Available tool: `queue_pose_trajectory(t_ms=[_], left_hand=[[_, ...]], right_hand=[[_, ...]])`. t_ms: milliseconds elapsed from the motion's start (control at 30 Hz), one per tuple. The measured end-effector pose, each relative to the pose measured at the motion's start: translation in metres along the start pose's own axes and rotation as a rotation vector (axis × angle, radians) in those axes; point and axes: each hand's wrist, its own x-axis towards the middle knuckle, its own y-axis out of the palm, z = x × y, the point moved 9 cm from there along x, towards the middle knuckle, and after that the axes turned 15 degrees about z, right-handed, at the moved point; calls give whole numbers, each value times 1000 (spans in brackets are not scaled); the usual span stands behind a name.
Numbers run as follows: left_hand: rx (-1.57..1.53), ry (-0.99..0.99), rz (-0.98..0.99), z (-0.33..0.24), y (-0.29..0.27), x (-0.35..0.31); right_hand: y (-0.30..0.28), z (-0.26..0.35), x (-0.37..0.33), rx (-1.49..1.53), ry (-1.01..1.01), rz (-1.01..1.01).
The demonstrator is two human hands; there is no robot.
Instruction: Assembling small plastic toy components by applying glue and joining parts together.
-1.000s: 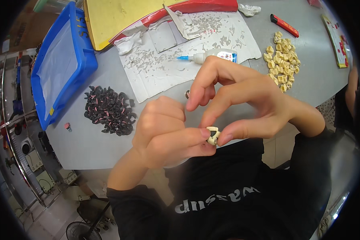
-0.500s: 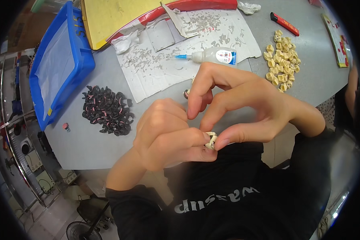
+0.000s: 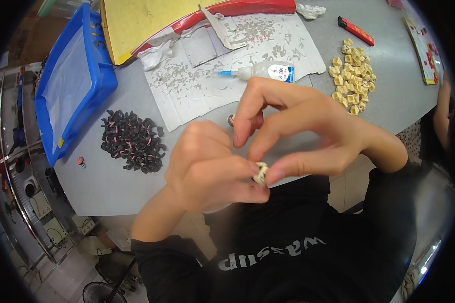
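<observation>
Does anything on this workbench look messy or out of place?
Yes. The white sheet looks messy, strewn with grey squiggles, and a bottle lies on its side across it. One small pinkish piece sits alone, left of the black pile. The cream piece in the left fingers is too blurred to judge.

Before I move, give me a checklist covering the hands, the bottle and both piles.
1. Small cream piece pinched by the left hand: ok.
2. Right hand touching that piece: cannot tell, blurred.
3. Blue-tipped dropper bottle upright: not ok, lying on its side.
4. Black pieces gathered in one pile: ok.
5. Loose cream pieces apart from the black ones: ok.
</observation>
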Motion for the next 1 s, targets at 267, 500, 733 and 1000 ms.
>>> queue_pose_trajectory(t_ms=[267, 500, 733, 1000], left_hand=[[338, -190, 306, 28, 35, 16], [490, -182, 386, 30, 45, 16], [504, -225, 381, 21, 32, 18], [556, -649, -102, 3, -85, -38]], right_hand=[[-53, 18, -11, -1065, 268, -158], [-52, -3, -19, -1068, 327, -114], [-54, -5, -15, -959, 421, -71], [-67, 19, -17, -866, 301, -256]])
